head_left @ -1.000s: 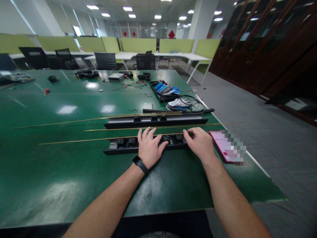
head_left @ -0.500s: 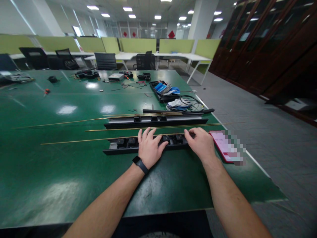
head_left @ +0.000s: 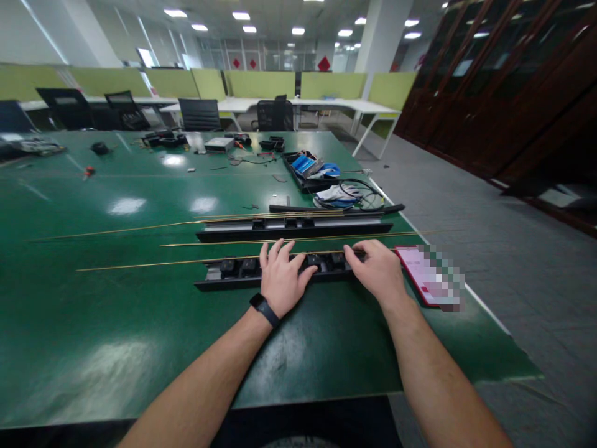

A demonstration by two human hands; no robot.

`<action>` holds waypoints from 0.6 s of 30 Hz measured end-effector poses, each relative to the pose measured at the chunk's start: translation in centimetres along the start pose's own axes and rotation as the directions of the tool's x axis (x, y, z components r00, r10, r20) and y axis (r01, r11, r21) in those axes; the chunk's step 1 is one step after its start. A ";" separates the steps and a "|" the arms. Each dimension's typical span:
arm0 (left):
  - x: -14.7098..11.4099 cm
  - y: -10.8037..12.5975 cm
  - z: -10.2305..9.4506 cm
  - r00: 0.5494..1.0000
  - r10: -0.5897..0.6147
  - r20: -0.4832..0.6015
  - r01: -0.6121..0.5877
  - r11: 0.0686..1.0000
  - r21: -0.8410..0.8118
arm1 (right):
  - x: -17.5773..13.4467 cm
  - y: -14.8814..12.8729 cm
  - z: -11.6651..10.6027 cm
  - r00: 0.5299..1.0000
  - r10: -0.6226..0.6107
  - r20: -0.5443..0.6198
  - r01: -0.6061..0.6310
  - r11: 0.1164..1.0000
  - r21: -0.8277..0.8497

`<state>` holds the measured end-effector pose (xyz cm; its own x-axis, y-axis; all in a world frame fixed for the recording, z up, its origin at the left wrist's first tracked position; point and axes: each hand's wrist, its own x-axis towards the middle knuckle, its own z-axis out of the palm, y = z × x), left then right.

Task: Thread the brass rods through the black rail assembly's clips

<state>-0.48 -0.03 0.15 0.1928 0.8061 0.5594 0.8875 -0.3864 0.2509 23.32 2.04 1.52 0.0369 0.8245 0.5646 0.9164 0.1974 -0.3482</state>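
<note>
From where I stand, the nearest stretch of the green worktop [head_left: 140,348] shows only a broad patch of glare, with the person's two bare forearms reaching in over its edge. A dark watch [head_left: 264,310] circles the left wrist. Just past it, the left hand [head_left: 282,277] lies open, palm down and fingers spread, across the middle of a black channel [head_left: 228,285]. The right hand [head_left: 377,267] is at the channel's right end, thumb and fingers drawn together beside a thin gold rod [head_left: 140,267]; I can't tell whether they pinch it. The rod runs along the channel's far side and well out past its left end. Black blocks [head_left: 249,267] sit in a row inside the channel. Right of the right hand lies a red-edged phone [head_left: 420,270], partly blurred out.

Farther off, more gold rods [head_left: 209,243] lie between this channel and a second black channel [head_left: 326,231], which has blocks of its own. Behind that come a long black strip [head_left: 396,209], a bundle of white and blue fabric [head_left: 336,195] and a black tray [head_left: 303,186] holding blue packets [head_left: 305,165]. Beyond the worktop stand dark chairs [head_left: 200,115] and green partitions [head_left: 261,84].
</note>
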 end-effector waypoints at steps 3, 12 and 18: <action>0.0 0.0 0.0 1.000 0.003 -0.006 -0.003 1.000 -0.001 | 0.0 0.0 -0.1 1.000 -0.005 -0.004 0.005 1.000 0.004; 0.0 -0.1 0.0 1.000 0.001 -0.008 -0.001 1.000 -0.010 | 0.0 0.0 -0.1 1.000 0.016 0.008 -0.016 1.000 -0.005; -0.1 -0.1 0.0 1.000 0.011 -0.001 -0.011 1.000 0.001 | 0.1 0.1 -0.1 0.999 0.040 0.007 -0.040 0.999 -0.024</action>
<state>-0.62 -0.02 0.07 0.2021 0.8017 0.5625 0.8860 -0.3944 0.2438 23.48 2.04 1.63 0.0706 0.8354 0.5450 0.9234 0.1518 -0.3524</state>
